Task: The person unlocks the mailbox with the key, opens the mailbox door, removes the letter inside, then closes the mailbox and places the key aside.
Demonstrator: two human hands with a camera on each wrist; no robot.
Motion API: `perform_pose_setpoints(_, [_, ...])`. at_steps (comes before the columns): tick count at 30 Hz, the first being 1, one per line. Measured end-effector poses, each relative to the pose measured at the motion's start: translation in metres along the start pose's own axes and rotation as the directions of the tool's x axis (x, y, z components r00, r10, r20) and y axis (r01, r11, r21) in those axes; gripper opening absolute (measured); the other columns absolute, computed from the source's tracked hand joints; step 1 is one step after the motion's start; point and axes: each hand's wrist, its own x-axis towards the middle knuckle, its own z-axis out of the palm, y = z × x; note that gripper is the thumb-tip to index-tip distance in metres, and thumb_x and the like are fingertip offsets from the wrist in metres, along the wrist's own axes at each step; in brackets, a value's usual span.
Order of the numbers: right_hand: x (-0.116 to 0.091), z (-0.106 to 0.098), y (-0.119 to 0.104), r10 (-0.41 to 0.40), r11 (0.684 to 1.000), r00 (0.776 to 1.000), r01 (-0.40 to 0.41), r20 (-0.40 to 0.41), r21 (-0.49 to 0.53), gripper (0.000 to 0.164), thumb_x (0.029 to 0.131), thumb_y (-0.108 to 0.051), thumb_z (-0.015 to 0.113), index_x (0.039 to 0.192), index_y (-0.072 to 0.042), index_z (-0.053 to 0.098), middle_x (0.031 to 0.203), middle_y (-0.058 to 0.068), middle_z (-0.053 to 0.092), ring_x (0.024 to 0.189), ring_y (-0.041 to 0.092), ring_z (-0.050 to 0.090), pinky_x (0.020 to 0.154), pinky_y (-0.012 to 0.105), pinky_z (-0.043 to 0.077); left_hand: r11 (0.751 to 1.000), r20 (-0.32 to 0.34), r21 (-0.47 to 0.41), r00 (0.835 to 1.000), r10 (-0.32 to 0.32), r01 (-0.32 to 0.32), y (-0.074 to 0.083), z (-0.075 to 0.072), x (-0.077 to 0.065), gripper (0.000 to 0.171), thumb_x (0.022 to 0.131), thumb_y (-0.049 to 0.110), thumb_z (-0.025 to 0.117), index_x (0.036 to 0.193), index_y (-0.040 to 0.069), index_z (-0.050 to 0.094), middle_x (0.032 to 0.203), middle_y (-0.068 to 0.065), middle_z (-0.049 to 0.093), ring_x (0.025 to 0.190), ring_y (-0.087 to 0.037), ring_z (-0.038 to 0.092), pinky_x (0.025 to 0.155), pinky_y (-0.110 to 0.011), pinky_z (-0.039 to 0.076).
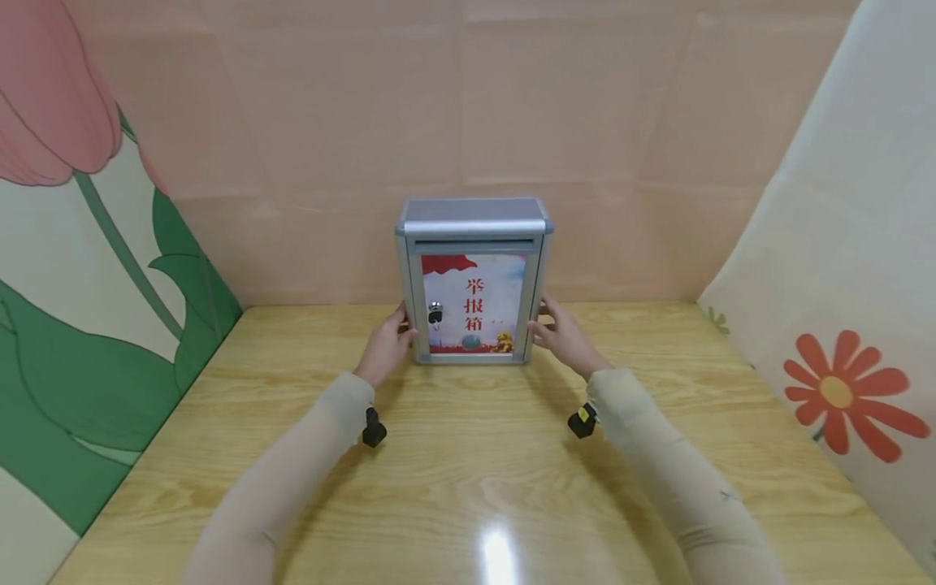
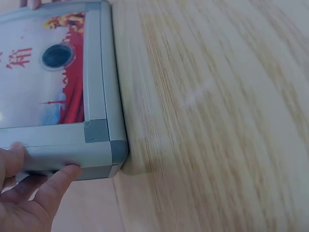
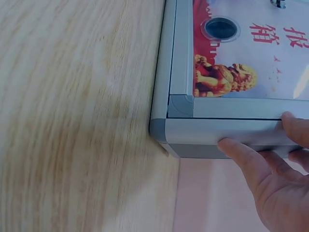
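Note:
A silver-grey metal report box (image 1: 473,280) stands upright on the table near the back wall. Its front panel is white with red Chinese characters, and a slot runs across the top. At the panel's left side a lock (image 1: 435,309) has keys hanging from it. My left hand (image 1: 386,348) grips the box's left side low down, thumb by the front edge and fingers along the side, as the left wrist view shows. On the opposite side, my right hand (image 1: 566,337) holds the box the same way. The fingers farther back are partly hidden.
The wood-grain table (image 1: 468,463) stretches in front of the box. Behind it rises a pinkish-beige wall covering (image 1: 468,97). A tulip-patterned panel (image 1: 95,309) borders the left side; a white one with a red flower (image 1: 834,390) borders the right.

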Motion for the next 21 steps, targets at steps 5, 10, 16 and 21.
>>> perform_pose_setpoints(5, [-0.001,-0.004,0.004,0.009,1.0,0.999,-0.009,0.031,-0.007,0.071,0.1,-0.02,0.054,0.156,-0.018,0.011,0.144,0.024,0.036,0.123,0.043,0.051,0.097,0.047,0.048,1.0,0.035,-0.015,0.999,-0.021,0.021,-0.004,-0.001,0.0,0.063,0.099,0.011,0.053,0.154,0.008,0.021,0.145,-0.02,0.045,0.126,-0.033,0.053,0.097,-0.039,0.05])
perform_pose_setpoints(10, [-0.005,-0.012,0.011,0.035,0.996,0.993,-0.025,0.113,-0.09,0.075,0.098,-0.019,0.058,0.156,-0.015,0.01,0.154,0.023,0.026,0.132,0.046,0.04,0.103,0.052,0.042,0.993,0.158,-0.054,0.983,-0.093,0.103,-0.012,-0.006,-0.001,0.068,0.099,0.015,0.054,0.155,0.009,0.015,0.147,-0.02,0.042,0.131,-0.035,0.047,0.107,-0.045,0.041])
perform_pose_setpoints(16, [-0.006,-0.014,0.021,0.166,0.942,0.967,-0.098,0.192,-0.32,0.055,0.097,-0.02,0.06,0.141,0.003,0.036,0.141,0.027,0.043,0.126,0.042,0.046,0.099,0.051,0.046,0.988,0.265,0.015,0.952,-0.153,0.155,-0.032,-0.006,0.0,0.046,0.093,0.008,0.062,0.13,-0.01,0.042,0.125,-0.028,0.055,0.117,-0.039,0.055,0.1,-0.046,0.046])
perform_pose_setpoints(21, [0.0,-0.004,0.026,0.19,0.953,0.964,-0.136,0.186,-0.27,0.031,0.094,-0.013,0.062,0.116,0.006,0.049,0.115,0.023,0.056,0.101,0.033,0.06,0.086,0.043,0.054,0.992,0.204,0.035,0.971,-0.126,0.122,-0.043,0.004,0.006,0.03,0.088,0.005,0.067,0.109,-0.008,0.051,0.104,-0.023,0.062,0.099,-0.033,0.061,0.086,-0.041,0.052])
